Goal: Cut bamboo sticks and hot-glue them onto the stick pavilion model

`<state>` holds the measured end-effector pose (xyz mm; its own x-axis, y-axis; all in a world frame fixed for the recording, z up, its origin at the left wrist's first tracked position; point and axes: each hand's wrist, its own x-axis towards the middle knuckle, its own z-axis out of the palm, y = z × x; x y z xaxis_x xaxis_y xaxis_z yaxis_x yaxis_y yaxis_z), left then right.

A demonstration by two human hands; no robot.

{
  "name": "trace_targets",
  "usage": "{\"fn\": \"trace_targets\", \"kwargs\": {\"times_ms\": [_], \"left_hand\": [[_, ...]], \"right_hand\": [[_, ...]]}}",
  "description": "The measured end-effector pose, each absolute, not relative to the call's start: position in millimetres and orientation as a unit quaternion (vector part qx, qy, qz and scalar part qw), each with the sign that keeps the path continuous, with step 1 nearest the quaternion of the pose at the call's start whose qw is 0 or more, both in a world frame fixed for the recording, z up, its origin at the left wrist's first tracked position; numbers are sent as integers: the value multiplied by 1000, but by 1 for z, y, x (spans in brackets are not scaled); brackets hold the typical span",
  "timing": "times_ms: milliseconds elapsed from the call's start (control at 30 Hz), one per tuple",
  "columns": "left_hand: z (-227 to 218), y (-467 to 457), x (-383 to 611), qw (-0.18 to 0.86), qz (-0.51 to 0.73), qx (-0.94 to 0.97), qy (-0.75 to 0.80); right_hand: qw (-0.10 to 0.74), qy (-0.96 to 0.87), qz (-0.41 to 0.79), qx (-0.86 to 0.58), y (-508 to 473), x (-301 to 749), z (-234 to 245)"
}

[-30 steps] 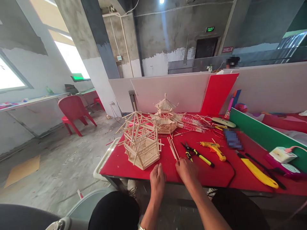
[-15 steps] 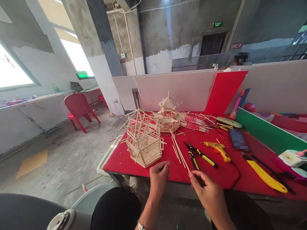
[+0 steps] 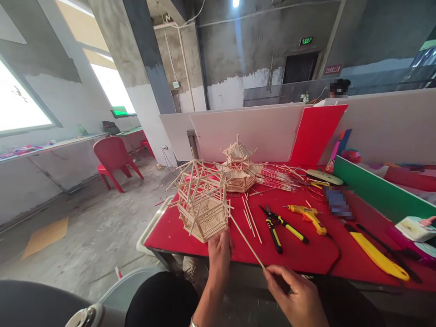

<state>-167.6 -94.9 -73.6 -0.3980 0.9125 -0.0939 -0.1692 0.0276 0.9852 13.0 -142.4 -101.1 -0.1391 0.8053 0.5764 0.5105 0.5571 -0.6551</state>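
My right hand [image 3: 293, 293] pinches the near end of a thin wooden stick [image 3: 247, 242] between thumb and fingers. The stick slants up and left, its far end close to the right side of an open pavilion model [image 3: 204, 220] built of such sticks. Fingers curled, my left hand [image 3: 220, 254] is at the model's front lower edge. Whether it touches the base or holds anything is hidden. A few loose sticks [image 3: 252, 219] lie right of the model. Behind stands a second stick pavilion [image 3: 238, 156] with a pointed roof.
On the red table [image 3: 218, 261] lie black-and-yellow cutters [image 3: 274, 231], a yellow glue gun [image 3: 311, 218] with its cord, and a yellow utility knife [image 3: 379, 256]. Bagged sticks [image 3: 277, 177] are at the back. A green board [image 3: 371, 188] edges the right. A person [image 3: 339, 88] is beyond the partition.
My left hand has moved up and left to the model's front edge. My right hand has come slightly lower and left, bringing the stick away from the loose ones towards the model.
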Motion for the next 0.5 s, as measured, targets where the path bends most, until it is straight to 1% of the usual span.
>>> {"fn": "trace_targets", "kwargs": {"times_ms": [100, 233, 367, 500], "left_hand": [[-75, -97, -174, 402, 581, 376, 600], [-76, -98, -176, 411, 556, 437, 576], [-77, -95, -173, 421, 571, 429, 559], [-75, -94, -171, 372, 604, 423, 563]], "right_hand": [[482, -741, 160, -440, -140, 11, -103], [484, -745, 158, -430, -138, 11, -104], [488, -748, 148, -426, -138, 11, -104], [484, -751, 141, -427, -137, 12, -105]]}}
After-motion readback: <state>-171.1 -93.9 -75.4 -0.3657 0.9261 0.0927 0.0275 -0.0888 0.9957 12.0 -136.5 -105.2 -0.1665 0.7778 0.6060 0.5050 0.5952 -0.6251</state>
